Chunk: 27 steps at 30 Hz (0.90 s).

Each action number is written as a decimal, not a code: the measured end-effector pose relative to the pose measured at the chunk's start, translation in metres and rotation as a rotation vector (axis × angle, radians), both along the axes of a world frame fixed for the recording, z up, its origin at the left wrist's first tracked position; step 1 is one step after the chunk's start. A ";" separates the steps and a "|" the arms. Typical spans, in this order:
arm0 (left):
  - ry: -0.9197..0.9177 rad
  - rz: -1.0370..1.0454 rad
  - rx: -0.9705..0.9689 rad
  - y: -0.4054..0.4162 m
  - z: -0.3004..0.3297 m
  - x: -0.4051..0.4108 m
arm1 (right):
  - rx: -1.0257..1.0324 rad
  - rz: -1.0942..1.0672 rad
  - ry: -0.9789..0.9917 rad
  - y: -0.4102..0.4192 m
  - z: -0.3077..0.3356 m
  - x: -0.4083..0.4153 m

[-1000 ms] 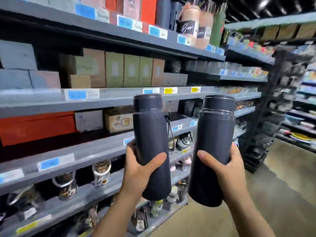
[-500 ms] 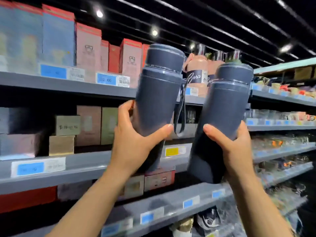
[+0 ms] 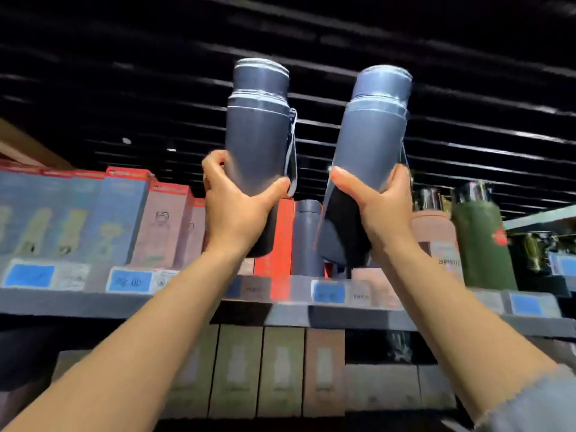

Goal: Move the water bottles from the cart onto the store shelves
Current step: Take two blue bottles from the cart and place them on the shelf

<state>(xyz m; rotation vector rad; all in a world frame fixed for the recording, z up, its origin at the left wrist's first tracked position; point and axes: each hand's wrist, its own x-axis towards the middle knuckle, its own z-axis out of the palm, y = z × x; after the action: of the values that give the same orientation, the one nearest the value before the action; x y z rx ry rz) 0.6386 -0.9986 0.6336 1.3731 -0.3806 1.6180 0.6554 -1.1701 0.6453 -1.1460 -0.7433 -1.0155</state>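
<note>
My left hand point(image 3: 238, 207) grips the lower body of a dark blue water bottle point(image 3: 257, 126) with a carry strap, held upright at top-shelf height. My right hand point(image 3: 378, 210) grips a second dark blue bottle point(image 3: 371, 135), tilted slightly right. Both bottle bases hang just above the grey top shelf point(image 3: 290, 310), in front of a gap where a third dark blue bottle point(image 3: 307, 235) stands. The cart is out of view.
Blue and pink boxes point(image 3: 124, 219) line the top shelf on the left, a red box point(image 3: 279, 241) stands behind my left hand. A pink bottle point(image 3: 436, 241) and a green bottle point(image 3: 480, 241) stand at the right. Tan boxes point(image 3: 280, 369) fill the shelf below.
Both hands have lifted the bottles from mid-shelf height up to the top shelf. The view has tilted upward, toward the dark ceiling.
</note>
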 end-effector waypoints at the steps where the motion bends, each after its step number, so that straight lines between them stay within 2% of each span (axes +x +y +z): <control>1: 0.003 0.026 -0.006 -0.002 0.007 0.011 | -0.010 -0.005 -0.014 0.004 0.009 0.012; 6: 0.072 0.168 -0.016 -0.008 0.015 0.056 | -0.047 -0.122 -0.004 0.027 0.023 0.068; 11: 0.239 0.230 -0.015 0.007 0.004 0.085 | -0.180 -0.188 0.112 0.036 0.002 0.109; 14: 0.325 0.211 -0.016 0.019 -0.004 0.094 | -0.224 -0.224 0.221 0.035 -0.013 0.126; 18: 0.442 0.030 -0.034 0.030 -0.006 0.102 | -0.348 -0.197 0.382 0.032 -0.015 0.134; 21: 0.572 -0.032 -0.046 0.034 -0.006 0.104 | -0.421 -0.203 0.442 0.035 -0.015 0.134; 24: 0.671 -0.058 -0.031 0.033 -0.006 0.105 | -0.468 -0.317 0.447 0.038 -0.017 0.131; 27: 0.758 0.004 0.014 0.029 -0.006 0.104 | -0.518 -0.443 0.476 0.040 -0.018 0.125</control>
<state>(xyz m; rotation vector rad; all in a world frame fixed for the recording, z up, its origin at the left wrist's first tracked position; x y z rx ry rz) 0.7421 -0.9695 0.6276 1.8670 0.0659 0.9860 0.7803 -1.1304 0.6274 -1.9815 -0.3750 -0.8704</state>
